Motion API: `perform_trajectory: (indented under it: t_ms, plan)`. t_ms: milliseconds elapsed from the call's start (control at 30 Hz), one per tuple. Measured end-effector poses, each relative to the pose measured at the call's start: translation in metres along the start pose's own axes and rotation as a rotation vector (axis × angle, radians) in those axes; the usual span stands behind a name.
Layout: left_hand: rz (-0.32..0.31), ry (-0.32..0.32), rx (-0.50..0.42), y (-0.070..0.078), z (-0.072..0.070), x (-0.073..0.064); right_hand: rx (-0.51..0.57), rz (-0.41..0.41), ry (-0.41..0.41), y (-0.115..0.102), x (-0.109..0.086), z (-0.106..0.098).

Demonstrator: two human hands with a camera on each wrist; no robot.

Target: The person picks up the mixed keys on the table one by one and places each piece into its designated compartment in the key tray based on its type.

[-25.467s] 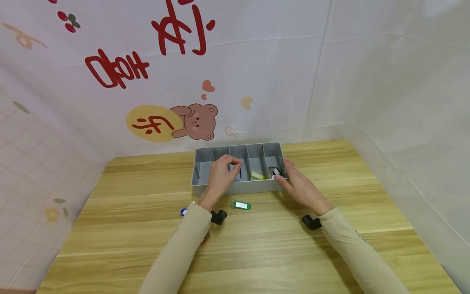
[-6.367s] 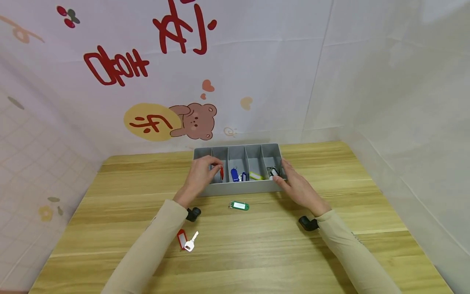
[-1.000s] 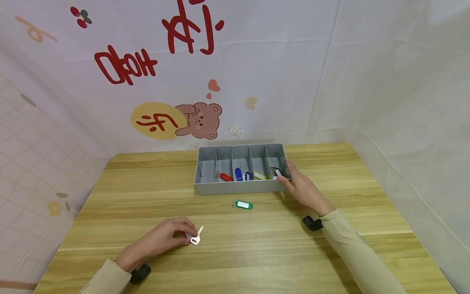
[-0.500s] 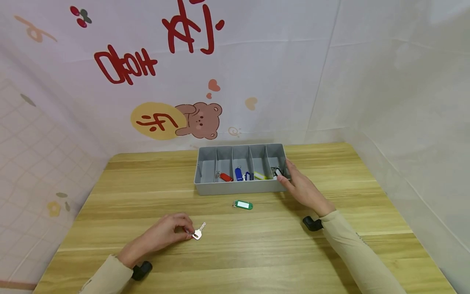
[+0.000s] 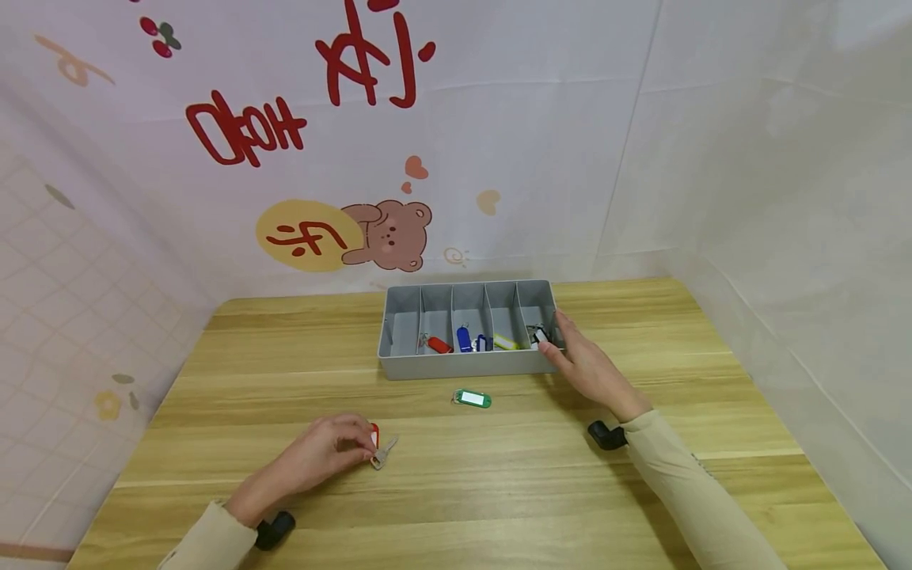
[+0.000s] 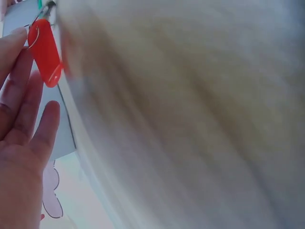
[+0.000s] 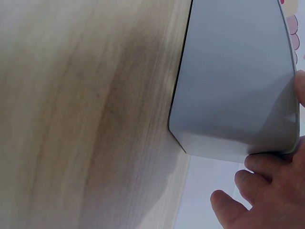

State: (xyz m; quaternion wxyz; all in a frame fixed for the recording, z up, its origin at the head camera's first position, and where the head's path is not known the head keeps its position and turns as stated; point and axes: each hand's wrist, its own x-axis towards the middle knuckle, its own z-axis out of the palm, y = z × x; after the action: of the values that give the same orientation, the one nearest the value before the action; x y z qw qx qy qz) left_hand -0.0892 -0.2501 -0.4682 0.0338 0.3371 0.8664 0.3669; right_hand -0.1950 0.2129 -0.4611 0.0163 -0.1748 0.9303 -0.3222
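My left hand (image 5: 331, 450) pinches the ring of a red key tag (image 6: 45, 52) between thumb and fingertips, low over the table. A silver key (image 5: 383, 454) hangs from the same ring; whether it touches the table I cannot tell. My right hand (image 5: 587, 366) rests at the right end of a grey divided tray (image 5: 466, 364), thumb at the front rim, fingers laid along the end wall. Inside the tray are another red key tag (image 5: 438, 344), blue key tags (image 5: 464, 340), a yellow key tag (image 5: 505, 341) and black key tags (image 5: 539, 336), each colour in its own compartment.
A green key tag (image 5: 473, 398) lies on the wooden table (image 5: 541, 491) just in front of the tray. The tray's leftmost compartment (image 5: 403, 324) shows only its grey floor. A printed cloth (image 5: 527, 158) hangs behind the table.
Blue key tags, then a red one, have come to lie in the tray since the oldest frame. Lately my left hand has taken the second red tag's ring, and its key has turned slightly.
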Motion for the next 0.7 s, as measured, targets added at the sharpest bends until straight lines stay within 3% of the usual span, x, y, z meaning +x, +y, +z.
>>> perform_trajectory:
  t_ms: [233,500,700]
  plan:
    - [-0.042,0.045,-0.031,0.008,-0.003,0.005,-0.006,0.002,-0.004,-0.001,0.0,0.0]
    - [0.0,0.112,-0.048,0.017,-0.005,0.012,-0.016,0.004,-0.005,-0.001,-0.001,-0.002]
    - [-0.036,0.15,-0.049,0.025,-0.006,0.016,-0.009,0.002,-0.004,0.0,-0.001,-0.001]
